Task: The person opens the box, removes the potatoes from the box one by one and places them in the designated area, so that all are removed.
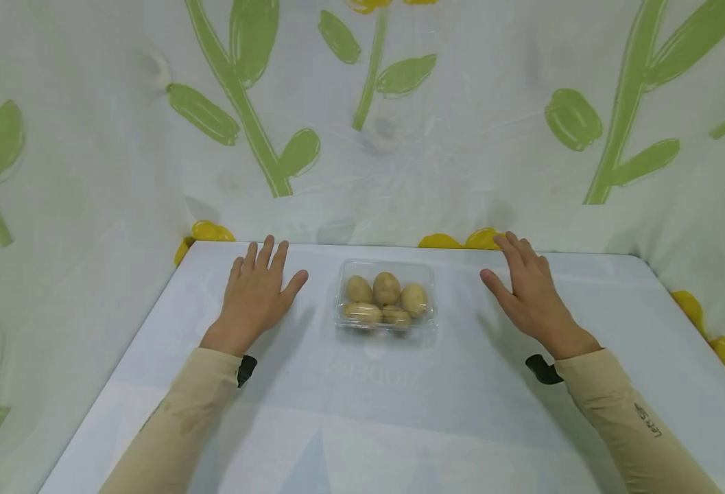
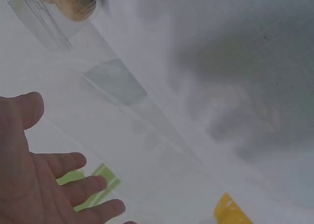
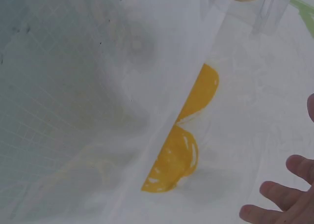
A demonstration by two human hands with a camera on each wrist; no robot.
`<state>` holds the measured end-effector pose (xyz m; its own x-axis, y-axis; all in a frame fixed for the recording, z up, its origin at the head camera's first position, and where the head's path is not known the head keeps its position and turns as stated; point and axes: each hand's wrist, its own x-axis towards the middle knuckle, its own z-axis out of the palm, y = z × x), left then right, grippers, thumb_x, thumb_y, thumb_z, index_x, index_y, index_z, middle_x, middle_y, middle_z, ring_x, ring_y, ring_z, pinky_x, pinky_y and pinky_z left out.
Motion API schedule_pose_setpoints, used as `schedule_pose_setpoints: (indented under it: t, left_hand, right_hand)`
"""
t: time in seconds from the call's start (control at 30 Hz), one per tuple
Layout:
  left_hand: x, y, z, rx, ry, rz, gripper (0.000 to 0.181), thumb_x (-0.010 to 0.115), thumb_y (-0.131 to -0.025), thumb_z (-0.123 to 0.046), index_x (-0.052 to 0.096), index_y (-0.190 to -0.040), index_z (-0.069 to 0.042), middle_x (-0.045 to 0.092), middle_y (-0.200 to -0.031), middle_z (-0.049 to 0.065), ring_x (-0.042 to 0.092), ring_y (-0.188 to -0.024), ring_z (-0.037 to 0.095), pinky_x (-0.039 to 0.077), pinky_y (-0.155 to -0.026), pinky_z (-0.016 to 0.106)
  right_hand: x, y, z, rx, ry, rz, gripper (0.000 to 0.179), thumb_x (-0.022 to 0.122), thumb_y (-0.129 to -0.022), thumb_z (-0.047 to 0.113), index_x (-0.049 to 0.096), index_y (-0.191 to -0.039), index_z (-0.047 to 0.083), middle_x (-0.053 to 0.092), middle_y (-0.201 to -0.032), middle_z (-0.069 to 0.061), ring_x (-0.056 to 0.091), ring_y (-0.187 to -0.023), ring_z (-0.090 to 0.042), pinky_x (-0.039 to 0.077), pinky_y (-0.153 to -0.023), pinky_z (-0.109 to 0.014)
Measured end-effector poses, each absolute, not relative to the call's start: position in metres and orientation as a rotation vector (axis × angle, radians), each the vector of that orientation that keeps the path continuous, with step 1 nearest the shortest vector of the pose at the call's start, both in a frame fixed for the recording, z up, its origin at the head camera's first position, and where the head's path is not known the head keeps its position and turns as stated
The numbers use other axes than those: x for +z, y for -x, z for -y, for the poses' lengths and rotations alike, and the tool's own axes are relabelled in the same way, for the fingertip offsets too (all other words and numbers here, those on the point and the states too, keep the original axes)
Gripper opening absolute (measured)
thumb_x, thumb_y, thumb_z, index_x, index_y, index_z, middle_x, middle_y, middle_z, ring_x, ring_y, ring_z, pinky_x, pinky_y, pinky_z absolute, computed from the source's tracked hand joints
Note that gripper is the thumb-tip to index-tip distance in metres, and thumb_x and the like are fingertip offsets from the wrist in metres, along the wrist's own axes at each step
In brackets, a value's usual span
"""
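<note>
A clear plastic box [image 1: 387,329] sits on the white table between the two hands. Inside it lie several small potatoes [image 1: 387,288], pale brown and smooth. To the left of the box, my left hand [image 1: 254,295] is spread with the thumb apart, holding nothing. On the other side, my right hand [image 1: 531,295] is likewise empty, its thumb pointing toward the box. Neither hand touches the box. The left wrist view catches a potato [image 2: 77,4] through the box wall at its top corner, with the left hand [image 2: 44,175] below. Only fingers [image 3: 282,194] of the right hand show in the right wrist view.
The white table [image 1: 362,425] ends at a back edge just behind the box. A curtain [image 1: 461,158] printed with green leaves and yellow flowers hangs behind and at both sides. Dark bands [image 1: 544,370] show at both wrists, by the beige sleeves.
</note>
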<state>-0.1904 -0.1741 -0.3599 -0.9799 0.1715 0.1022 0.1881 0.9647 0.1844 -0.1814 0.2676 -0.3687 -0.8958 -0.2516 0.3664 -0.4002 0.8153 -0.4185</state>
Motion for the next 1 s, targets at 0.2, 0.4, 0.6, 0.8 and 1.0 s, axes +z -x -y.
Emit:
schedule_pose_setpoints:
  t: [0.2,0.4,0.6,0.8,1.0]
  left_hand:
    - [-0.356,0.187,0.176,-0.229,0.370,2.972,0.069,0.044,-0.106,-0.043,0.029,-0.158,0.000,0.021,-0.164,0.024,0.016,-0.150,0.048,0.017,-0.119,0.062]
    - [-0.356,0.183,0.175,-0.255,0.509,2.898,0.067,0.048,-0.106,-0.042,0.035,-0.156,0.000,0.029,-0.162,0.022,0.025,-0.148,0.046,0.022,-0.118,0.060]
    - [-0.356,0.176,0.172,-0.378,0.750,2.843,0.067,0.050,-0.105,-0.048,0.039,-0.155,-0.004,0.036,-0.161,0.015,0.030,-0.148,0.039,0.027,-0.117,0.056]
    - [-0.359,0.170,0.161,-0.398,0.972,2.730,0.064,0.056,-0.103,-0.048,0.047,-0.152,-0.008,0.044,-0.157,0.010,0.039,-0.145,0.035,0.031,-0.116,0.053]
    - [-0.364,0.167,0.150,-0.405,1.086,2.654,0.058,0.060,-0.101,-0.043,0.053,-0.148,-0.009,0.051,-0.152,0.009,0.045,-0.140,0.033,0.035,-0.114,0.051]
  right_hand:
    - [-0.367,0.182,-0.267,0.729,-0.508,2.699,0.069,0.055,-0.106,0.037,0.026,-0.158,0.002,0.022,-0.162,-0.028,0.015,-0.146,-0.057,0.009,-0.113,-0.073]
    - [-0.365,0.180,-0.266,0.751,-0.512,2.704,0.068,0.055,-0.106,0.037,0.027,-0.158,0.002,0.023,-0.162,-0.028,0.016,-0.146,-0.056,0.009,-0.115,-0.071]
    - [-0.362,0.177,-0.266,0.751,-0.530,2.692,0.067,0.055,-0.106,0.035,0.027,-0.158,0.002,0.025,-0.161,-0.029,0.017,-0.147,-0.054,0.011,-0.116,-0.068]
    - [-0.359,0.174,-0.262,0.781,-0.559,2.697,0.068,0.059,-0.104,0.034,0.028,-0.159,0.009,0.024,-0.164,-0.019,0.016,-0.151,-0.044,0.016,-0.117,-0.065]
    - [-0.359,0.169,-0.253,0.807,-0.694,2.688,0.067,0.061,-0.103,0.030,0.030,-0.160,0.013,0.024,-0.165,-0.012,0.017,-0.152,-0.036,0.019,-0.117,-0.063]
